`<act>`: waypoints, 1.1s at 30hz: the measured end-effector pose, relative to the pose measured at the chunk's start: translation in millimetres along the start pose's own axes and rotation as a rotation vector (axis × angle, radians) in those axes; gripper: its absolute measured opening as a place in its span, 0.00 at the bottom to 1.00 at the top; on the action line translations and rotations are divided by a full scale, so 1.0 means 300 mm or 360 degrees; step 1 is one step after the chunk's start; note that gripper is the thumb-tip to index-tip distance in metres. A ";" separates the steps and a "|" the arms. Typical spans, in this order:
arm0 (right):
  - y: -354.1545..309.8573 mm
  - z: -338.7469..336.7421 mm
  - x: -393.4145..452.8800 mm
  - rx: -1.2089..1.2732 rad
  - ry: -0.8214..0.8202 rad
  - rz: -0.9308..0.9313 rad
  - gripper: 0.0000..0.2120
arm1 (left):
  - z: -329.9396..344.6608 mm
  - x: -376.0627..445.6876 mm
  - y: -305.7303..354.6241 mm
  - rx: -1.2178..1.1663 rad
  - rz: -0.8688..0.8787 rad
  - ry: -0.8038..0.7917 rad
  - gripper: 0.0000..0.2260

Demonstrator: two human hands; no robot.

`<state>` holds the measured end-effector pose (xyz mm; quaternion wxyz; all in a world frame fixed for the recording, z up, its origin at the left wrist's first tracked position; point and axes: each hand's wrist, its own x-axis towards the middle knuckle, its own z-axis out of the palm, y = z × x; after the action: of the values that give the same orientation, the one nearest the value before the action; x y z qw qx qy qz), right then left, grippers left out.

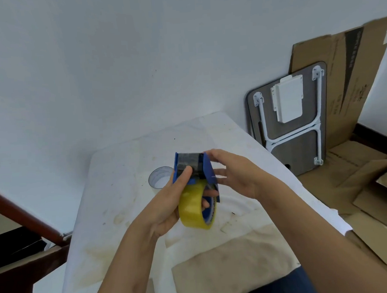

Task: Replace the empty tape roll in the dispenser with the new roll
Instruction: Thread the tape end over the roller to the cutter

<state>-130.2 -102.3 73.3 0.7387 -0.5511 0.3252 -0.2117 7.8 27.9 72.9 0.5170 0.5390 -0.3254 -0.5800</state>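
Note:
I hold a blue tape dispenser [208, 170] above the white table [114, 195], with a thick yellowish new tape roll [191, 210] sitting in its lower part. My left hand [168, 203] grips the roll and the dispenser from the left, thumb lying on the dark top part. My right hand [236, 177] holds the dispenser's right blue side plate, fingers reaching under and into the roll's core. The empty tape roll [160, 177], a thin pale ring, lies flat on the table just behind and left of the dispenser.
The stained white table cover runs toward me. A folded small table [298, 118] leans on the wall at right, with flattened cardboard [357, 171] on the floor and wall. Dark wooden furniture [25, 244] stands at left.

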 end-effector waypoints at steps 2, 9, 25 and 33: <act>-0.005 0.004 -0.006 -0.0036 -0.0104 -0.0120 0.21 | 0.008 0.015 0.017 -0.0132 -0.0097 0.0056 0.26; -0.022 0.008 -0.001 -0.0020 -0.0460 -0.0164 0.18 | 0.049 0.070 0.076 -0.0588 -0.0124 0.0187 0.24; 0.043 -0.042 0.135 -0.0271 0.0245 -0.0064 0.30 | -0.065 0.170 0.070 0.0460 -0.0337 0.0303 0.23; 0.078 -0.048 0.211 -0.0857 0.0404 0.0036 0.42 | -0.079 0.202 0.027 0.0504 -0.0313 0.0323 0.26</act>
<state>-97.3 -147.5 32.7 0.5215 -0.6928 0.4656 -0.1768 39.7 -27.4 58.1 0.3969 0.6983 -0.3046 -0.5120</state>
